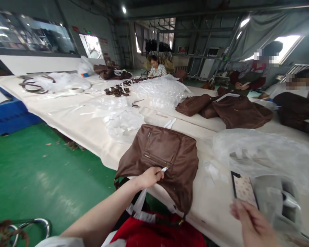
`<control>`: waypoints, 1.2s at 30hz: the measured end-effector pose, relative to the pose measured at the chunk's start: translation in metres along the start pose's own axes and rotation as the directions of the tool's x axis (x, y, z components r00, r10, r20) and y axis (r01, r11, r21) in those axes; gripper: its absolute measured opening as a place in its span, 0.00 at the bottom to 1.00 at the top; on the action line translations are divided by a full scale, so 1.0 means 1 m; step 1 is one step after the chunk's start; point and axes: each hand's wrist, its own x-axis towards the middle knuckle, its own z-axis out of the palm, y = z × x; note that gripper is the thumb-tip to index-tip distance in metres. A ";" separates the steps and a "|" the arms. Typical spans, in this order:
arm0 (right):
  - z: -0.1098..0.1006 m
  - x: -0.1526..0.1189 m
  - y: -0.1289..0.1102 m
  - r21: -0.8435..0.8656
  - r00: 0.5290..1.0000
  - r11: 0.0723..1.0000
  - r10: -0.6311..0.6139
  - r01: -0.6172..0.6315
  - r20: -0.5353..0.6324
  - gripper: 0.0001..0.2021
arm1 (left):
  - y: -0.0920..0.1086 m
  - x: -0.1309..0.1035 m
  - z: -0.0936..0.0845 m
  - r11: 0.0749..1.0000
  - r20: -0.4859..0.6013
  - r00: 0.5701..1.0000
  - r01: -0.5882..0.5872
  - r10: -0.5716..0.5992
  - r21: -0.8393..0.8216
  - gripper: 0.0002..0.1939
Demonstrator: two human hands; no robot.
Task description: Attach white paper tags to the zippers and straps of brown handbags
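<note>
A brown handbag (pixel 179 147) lies at the table's near edge, its lower part hanging over toward my lap. Across its front runs a zipper (pixel 154 158) with brass-coloured ends. My left hand (pixel 151 176) pinches the white-wrapped zipper pull (pixel 165 168) at the zipper's right end. My right hand (pixel 254 221) is off to the right, over the lower end of a phone (pixel 244 188) in a patterned case. Its fingers are drawn together and slightly blurred; whatever is between them cannot be made out.
Clear plastic bags (pixel 262 147) lie on the right, and a plastic heap (pixel 159 91) sits mid-table. More brown bags (pixel 242 111) rest at the right back. Small brown pieces (pixel 117 91) are spread farther away. One person (pixel 157 69) sits across; others are at the right.
</note>
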 end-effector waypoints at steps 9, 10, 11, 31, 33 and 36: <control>0.181 -0.007 -0.100 0.399 0.726 0.908 -0.187 -0.129 0.662 0.21 | -0.003 -0.001 0.001 0.996 -0.019 0.997 -0.071 0.072 0.061 0.10; 0.186 -0.006 -0.100 0.395 0.706 0.908 -0.190 -0.137 0.682 0.21 | -0.002 -0.001 0.001 0.995 -0.020 0.997 -0.077 0.078 0.064 0.10; 0.189 -0.004 -0.099 0.389 0.689 0.910 -0.189 -0.145 0.700 0.21 | -0.002 -0.001 0.001 0.994 -0.022 0.996 -0.082 0.083 0.066 0.10; 0.196 0.000 -0.087 0.208 0.602 0.963 -0.066 -0.169 0.796 0.16 | 0.004 0.003 0.002 0.932 0.006 0.994 0.105 -0.110 -0.347 0.20; 0.192 0.000 -0.086 0.217 0.573 0.959 -0.075 -0.184 0.816 0.18 | 0.007 0.003 -0.001 0.888 0.081 0.983 0.185 -0.166 -0.421 0.20; 0.190 -0.003 -0.084 0.213 0.552 0.958 -0.073 -0.194 0.830 0.17 | 0.013 -0.002 -0.006 0.809 0.305 0.934 0.321 -0.184 -0.492 0.16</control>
